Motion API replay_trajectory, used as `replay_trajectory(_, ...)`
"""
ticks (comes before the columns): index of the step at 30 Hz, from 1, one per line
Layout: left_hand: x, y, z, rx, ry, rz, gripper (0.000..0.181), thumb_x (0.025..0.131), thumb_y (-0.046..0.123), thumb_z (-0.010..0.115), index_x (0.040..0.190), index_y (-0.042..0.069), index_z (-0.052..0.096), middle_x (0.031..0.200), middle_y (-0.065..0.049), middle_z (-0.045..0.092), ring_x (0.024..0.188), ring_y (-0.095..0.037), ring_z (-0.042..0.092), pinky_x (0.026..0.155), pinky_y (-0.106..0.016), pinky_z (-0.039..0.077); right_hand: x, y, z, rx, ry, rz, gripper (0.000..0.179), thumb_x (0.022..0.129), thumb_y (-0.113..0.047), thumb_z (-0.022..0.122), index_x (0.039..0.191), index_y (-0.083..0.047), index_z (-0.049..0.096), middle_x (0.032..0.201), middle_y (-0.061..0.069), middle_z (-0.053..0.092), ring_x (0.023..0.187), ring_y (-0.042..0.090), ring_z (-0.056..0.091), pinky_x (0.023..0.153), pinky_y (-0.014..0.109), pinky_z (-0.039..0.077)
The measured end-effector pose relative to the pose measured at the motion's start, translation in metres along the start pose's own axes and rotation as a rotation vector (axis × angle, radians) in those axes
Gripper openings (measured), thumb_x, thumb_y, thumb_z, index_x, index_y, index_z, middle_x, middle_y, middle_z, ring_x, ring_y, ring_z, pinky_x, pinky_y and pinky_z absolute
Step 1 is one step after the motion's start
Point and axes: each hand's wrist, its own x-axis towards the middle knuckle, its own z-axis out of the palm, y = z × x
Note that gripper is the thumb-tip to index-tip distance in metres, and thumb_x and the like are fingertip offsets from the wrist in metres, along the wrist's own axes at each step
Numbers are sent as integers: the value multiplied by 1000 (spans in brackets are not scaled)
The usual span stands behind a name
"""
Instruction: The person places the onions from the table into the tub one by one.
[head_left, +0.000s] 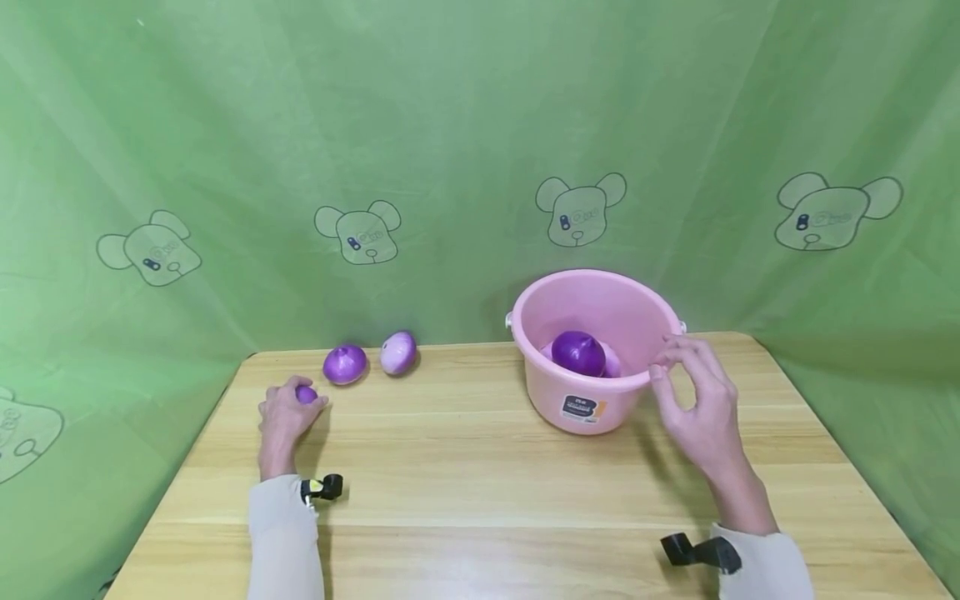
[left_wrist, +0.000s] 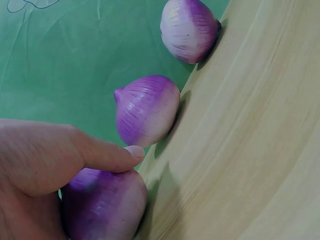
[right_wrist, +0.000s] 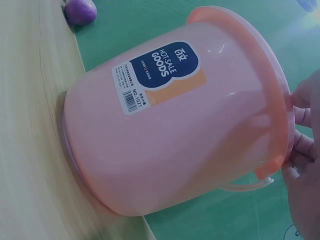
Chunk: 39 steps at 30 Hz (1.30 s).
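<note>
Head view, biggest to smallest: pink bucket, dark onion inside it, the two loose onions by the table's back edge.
1. Pink bucket
2. Dark onion
3. Left loose onion and right loose onion: too alike to rank

Your head view is bright and evenly lit, apparently from above, with pale glare on the near middle of the tabletop (head_left: 510, 546) and small highlights on the onions (head_left: 345, 365). You get soft shadows right of your left hand (head_left: 288, 412) and left of your right hand (head_left: 703, 408), beside the bucket (head_left: 547, 392). Fine detail is soft here: you can hardly read the label (head_left: 582, 408), and prints on the green curtain (head_left: 465, 108) look stretched toward the sides. Your wrist views are dimmer and more muted, though the right one shows that label crisply.
</note>
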Motion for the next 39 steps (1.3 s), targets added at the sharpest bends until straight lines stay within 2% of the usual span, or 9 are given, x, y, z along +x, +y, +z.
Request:
replay_trajectory(14,0,1,0,-19,16,-12,58,94,24,72,142,2,49,137,-39,36,123,-56,35,97,-73,42,0,3,3,12,32,-23,10,86,1,69,96,5,71,113,24,66,118,20,59,114,28,41)
replay_trajectory(31,-1,-4,0,-61,30,13,55,94,21,71,140,0,51,135,-39,39,123,-57,37,96,-71,46,0,-1,1,0,8,-4,11,88,-1,68,97,6,70,117,26,65,121,19,58,115,28,39)
replay_trajectory(39,-2,-1,-3,-76,45,24,56,95,22,70,142,-1,50,136,-38,38,123,-56,37,95,-70,47,1,-1,1,7,19,-15,11,88,0,68,96,6,70,116,25,65,121,21,58,115,29,40)
